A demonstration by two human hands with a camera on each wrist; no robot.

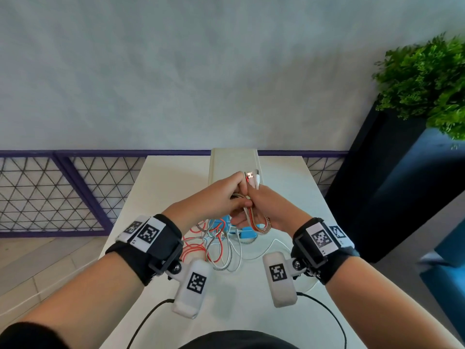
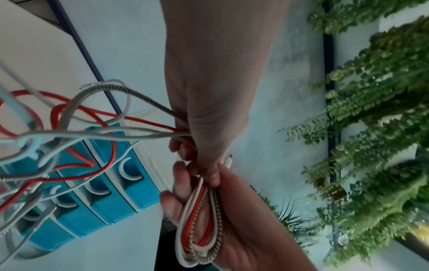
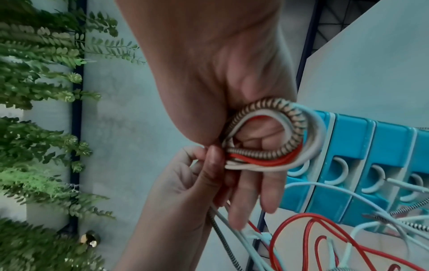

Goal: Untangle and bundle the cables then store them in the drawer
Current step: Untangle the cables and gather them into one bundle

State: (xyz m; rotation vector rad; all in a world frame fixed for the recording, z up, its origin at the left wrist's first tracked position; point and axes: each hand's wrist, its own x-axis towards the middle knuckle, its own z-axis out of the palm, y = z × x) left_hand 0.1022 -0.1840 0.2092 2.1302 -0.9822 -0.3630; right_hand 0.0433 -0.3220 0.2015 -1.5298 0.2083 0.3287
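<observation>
Above the white table and blue drawer unit, your right hand grips the cable loop, left hand pinches trailing cables; light, floppy, springy, so hold at the crossing.

OBSTACLES: loose cable tangle draped over blue drawer unit (fronts partly covered), white box behind | FREE: bare white table left of hands
</observation>
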